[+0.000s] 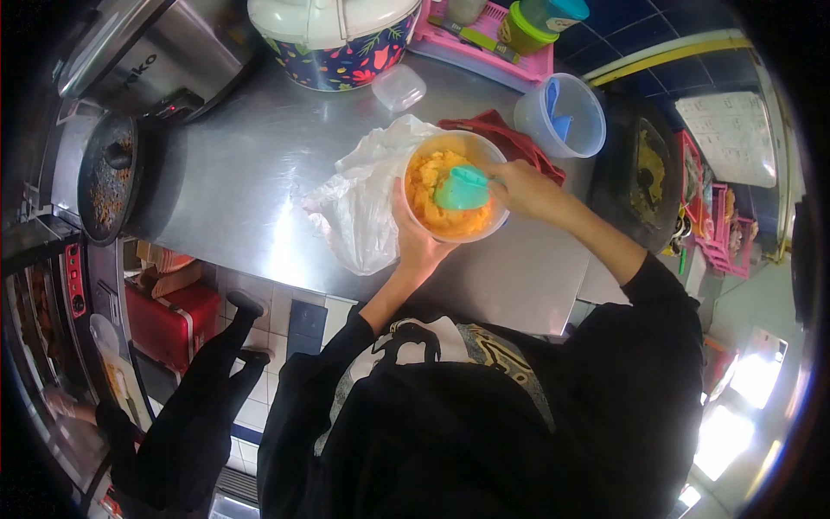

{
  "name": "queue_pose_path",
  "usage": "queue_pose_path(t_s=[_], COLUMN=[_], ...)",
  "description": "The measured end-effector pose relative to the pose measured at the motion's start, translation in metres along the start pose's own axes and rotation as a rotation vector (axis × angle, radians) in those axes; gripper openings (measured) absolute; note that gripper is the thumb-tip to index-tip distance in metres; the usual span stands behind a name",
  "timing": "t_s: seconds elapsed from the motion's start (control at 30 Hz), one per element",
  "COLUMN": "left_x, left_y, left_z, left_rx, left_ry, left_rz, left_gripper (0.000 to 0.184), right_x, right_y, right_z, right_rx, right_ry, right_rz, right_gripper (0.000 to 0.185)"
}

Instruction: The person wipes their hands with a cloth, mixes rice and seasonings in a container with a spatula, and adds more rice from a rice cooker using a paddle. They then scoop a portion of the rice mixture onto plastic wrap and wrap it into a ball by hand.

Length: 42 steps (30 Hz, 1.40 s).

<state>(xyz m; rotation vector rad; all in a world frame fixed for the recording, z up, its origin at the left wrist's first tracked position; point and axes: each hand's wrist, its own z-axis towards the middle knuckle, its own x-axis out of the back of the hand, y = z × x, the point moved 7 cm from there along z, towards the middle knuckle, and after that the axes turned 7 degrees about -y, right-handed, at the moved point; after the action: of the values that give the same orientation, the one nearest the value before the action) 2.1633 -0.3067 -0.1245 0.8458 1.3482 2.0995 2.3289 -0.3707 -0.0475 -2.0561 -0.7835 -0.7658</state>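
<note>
A round white tub (413, 164) full of orange, mashed-looking food (432, 212) is tilted a little towards me above the steel counter. My left hand (419, 238) is wrapped around its lower left side. In my right hand (529, 192) is the handle of a mint-green scoop (464, 189), its bowl down in the orange food. The fingers of the right hand are closed at the tub's right rim. A crumpled clear plastic bag (367, 203) lies just left of the tub. Behind the tub is a dark red cloth (510, 138), partly hidden.
At the back stand a patterned container with a white lid (333, 60), a small clear tub (399, 88) and a pink rack (484, 52). A clear bucket (575, 121) is at the right. A steel cooker (164, 65) and dark pan (108, 177) are left. Another person (177, 441) stands lower left.
</note>
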Motion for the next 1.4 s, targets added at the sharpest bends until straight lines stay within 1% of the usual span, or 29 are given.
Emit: queue_pose_path(t_s=[0.03, 0.07, 0.13, 0.17, 0.23, 0.27, 0.3, 0.33, 0.37, 0.43, 0.57, 0.63, 0.7, 0.77, 0.83, 0.87, 0.93, 0.97, 1.0, 1.07, 1.1, 1.17, 1.2, 1.27, 1.3, 1.33, 1.37, 1.4], left_x=[0.000, 0.000, 0.001, 0.003, 0.005, 0.003, 0.004, 0.004, 0.005, 0.004, 0.004, 0.004, 0.003, 0.004, 0.002, 0.001, 0.000, 0.000, -0.001, -0.001, -0.004, -0.005, -0.005, -0.003, -0.002, -0.002, -0.001, 0.000], left_y=[-0.001, -0.002, 0.000, 0.001, 0.001, 0.001, 0.000, 0.001, 0.001, 0.000, -0.001, 0.000, -0.001, 0.003, 0.003, 0.002, 0.002, 0.001, 0.001, 0.004, 0.002, -0.003, -0.002, 0.000, 0.001, 0.002, 0.002, 0.003], left_z=[-0.001, -0.001, -0.001, -0.002, -0.001, -0.001, -0.001, -0.001, -0.001, -0.002, -0.004, -0.005, -0.004, -0.003, -0.002, -0.001, -0.001, 0.000, 0.001, 0.003, 0.002, -0.001, -0.001, -0.002, 0.000, 0.005, 0.000, -0.002], left_rx=[0.019, 0.040, 0.040, 0.038, 0.035, 0.023, 0.027, 0.016, 0.005, 0.011, -0.011, -0.021, -0.031, -0.091, -0.067, -0.041, -0.029, -0.010, -0.014, -0.070, -0.073, -0.056, -0.059, -0.010, -0.014, -0.014, -0.004, -0.007], left_ry=[-0.020, -0.039, -0.005, 0.018, 0.019, 0.014, 0.017, 0.014, 0.012, 0.012, 0.018, 0.010, -0.001, 0.045, 0.024, 0.009, -0.002, -0.005, -0.008, 0.035, 0.029, 0.056, 0.049, 0.022, 0.023, 0.000, -0.040, -0.043], left_rz=[0.031, 0.060, 0.059, 0.060, 0.056, 0.055, 0.053, 0.090, 0.128, 0.118, 0.117, 0.127, 0.137, 0.128, 0.120, 0.113, 0.095, 0.081, 0.083, 0.048, 0.047, -0.001, -0.001, -0.017, -0.018, 0.047, 0.111, 0.111], left_gripper=[0.132, 0.133, 0.131, 0.129, 0.129, 0.130, 0.130, 0.130, 0.130, 0.131, 0.130, 0.129, 0.129, 0.129, 0.129, 0.129, 0.129, 0.129, 0.129, 0.129, 0.129, 0.131, 0.131, 0.131, 0.131, 0.131, 0.131, 0.131], right_x=[-0.004, 0.001, -0.002, -0.001, -0.006, -0.007, -0.011, -0.014, -0.013, -0.015, -0.018, -0.016, -0.010, -0.006, 0.016, 0.005, 0.028, 0.033, 0.039, 0.052, 0.061, 0.061, 0.050, -0.007, -0.013, -0.010, -0.011, 0.005], right_y=[0.004, -0.004, -0.003, -0.006, 0.001, 0.003, 0.005, 0.006, 0.006, 0.007, 0.017, 0.013, 0.014, 0.009, 0.004, 0.009, -0.013, -0.027, -0.036, -0.060, -0.071, -0.085, -0.084, -0.064, -0.052, -0.043, -0.041, -0.054], right_z=[0.004, 0.005, 0.001, 0.002, -0.001, 0.000, 0.001, 0.002, 0.003, 0.002, -0.004, -0.011, -0.018, -0.027, -0.027, -0.029, -0.033, -0.040, -0.046, -0.057, -0.063, -0.062, -0.055, -0.030, -0.019, -0.003, 0.001, -0.003], right_rx=[0.054, 0.056, -0.308, -0.309, -0.460, -0.464, -0.481, -0.495, -0.494, -0.562, -0.597, -0.613, -0.602, -0.595, -0.466, -0.468, 0.162, 0.052, 0.053, 0.109, 0.104, -0.072, -0.076, -0.075, -0.075, -0.011, 0.044, 0.041], right_ry=[-0.033, -0.040, -0.308, -0.318, -0.385, -0.388, -0.403, -0.419, -0.423, -0.487, -0.513, -0.555, -0.522, -0.486, -0.185, -0.180, 0.394, 0.309, 0.314, 0.403, 0.407, 0.224, 0.228, -0.054, -0.050, 0.030, 0.103, 0.107], right_rz=[0.077, 0.073, 0.258, 0.253, 0.382, 0.378, 0.442, 0.507, 0.504, 0.607, 0.707, 0.852, 0.900, 0.951, 0.649, 0.655, 0.181, 0.184, 0.186, -0.133, -0.129, -0.374, -0.370, -0.367, -0.369, -0.261, -0.136, -0.134], right_gripper=[0.017, 0.017, 0.021, 0.021, 0.017, 0.017, 0.016, 0.014, 0.014, 0.015, 0.017, 0.018, 0.018, 0.018, 0.021, 0.021, 0.024, 0.027, 0.027, 0.028, 0.028, 0.025, 0.025, 0.019, 0.019, 0.018, 0.016, 0.016])
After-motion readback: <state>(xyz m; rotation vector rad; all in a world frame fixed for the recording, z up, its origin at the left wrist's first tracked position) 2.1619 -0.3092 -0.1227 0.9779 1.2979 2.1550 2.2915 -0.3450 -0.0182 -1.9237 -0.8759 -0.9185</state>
